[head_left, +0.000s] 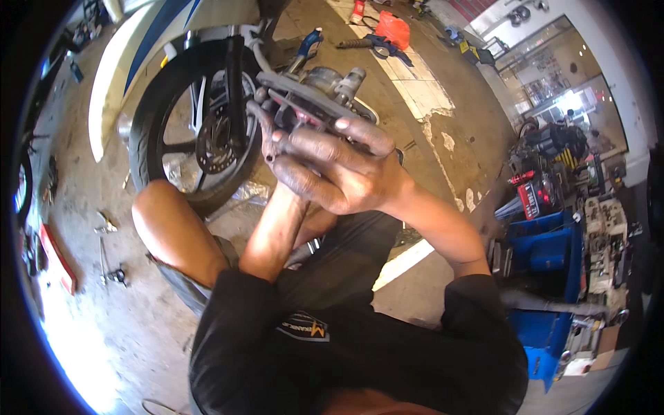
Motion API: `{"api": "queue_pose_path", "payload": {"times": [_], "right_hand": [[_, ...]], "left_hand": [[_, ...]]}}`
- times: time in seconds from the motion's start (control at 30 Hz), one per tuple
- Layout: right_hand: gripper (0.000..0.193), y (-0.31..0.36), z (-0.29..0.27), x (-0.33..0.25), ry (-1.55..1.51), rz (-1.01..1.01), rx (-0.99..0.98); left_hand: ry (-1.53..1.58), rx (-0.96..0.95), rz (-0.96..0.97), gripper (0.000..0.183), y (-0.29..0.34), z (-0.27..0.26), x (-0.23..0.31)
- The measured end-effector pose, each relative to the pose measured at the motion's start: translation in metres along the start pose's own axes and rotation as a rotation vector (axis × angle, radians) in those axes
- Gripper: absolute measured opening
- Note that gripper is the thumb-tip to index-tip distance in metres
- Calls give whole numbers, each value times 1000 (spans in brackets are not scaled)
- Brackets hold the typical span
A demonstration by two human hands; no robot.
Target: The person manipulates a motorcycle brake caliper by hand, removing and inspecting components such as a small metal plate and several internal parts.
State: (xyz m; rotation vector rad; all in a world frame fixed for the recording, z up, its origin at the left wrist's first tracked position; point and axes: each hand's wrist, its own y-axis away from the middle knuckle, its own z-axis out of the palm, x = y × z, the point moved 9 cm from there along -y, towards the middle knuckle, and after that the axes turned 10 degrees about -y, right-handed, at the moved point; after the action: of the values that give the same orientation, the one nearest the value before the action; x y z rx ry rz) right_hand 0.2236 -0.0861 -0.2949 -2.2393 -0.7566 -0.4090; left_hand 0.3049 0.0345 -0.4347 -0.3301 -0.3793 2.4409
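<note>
A dark, greasy metal motorcycle part [296, 88] with a flat curved edge and a hint of red inside is held up in front of me; its exact kind is hard to make out. My right hand [339, 162] reaches across it, blackened fingers bent and closed over its near side. Beneath and behind that hand, my left hand [290, 196] comes up against the part, its fingers mostly hidden. Just past the part stand a metal cylindrical fitting [351, 83] and a blue-handled tool [309, 45]; whether they touch it is unclear.
A motorcycle's front wheel [146, 131] with a brake disc [214, 142] stands ahead left, under a white-and-blue fairing [114, 76]. Left on the floor lie a red strip [57, 257] and small metal parts [114, 275]. Blue bins [546, 252] stand right; an orange bag [393, 30] lies far off.
</note>
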Motion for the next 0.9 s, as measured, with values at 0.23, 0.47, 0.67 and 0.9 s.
{"api": "queue_pose_path", "payload": {"times": [0.23,0.47,0.67,0.9], "right_hand": [[20,0,-4,4,29,104,178],[22,4,-1,3,27,124,114],[23,3,1,4,-75,52,57],[8,3,-5,3,31,65,122]], "left_hand": [[-150,-12,5,39,-9,15,8],[-100,2,2,42,10,16,-4],[-26,-17,-3,45,5,18,-4],[502,-286,-52,48,19,40,-6]]}}
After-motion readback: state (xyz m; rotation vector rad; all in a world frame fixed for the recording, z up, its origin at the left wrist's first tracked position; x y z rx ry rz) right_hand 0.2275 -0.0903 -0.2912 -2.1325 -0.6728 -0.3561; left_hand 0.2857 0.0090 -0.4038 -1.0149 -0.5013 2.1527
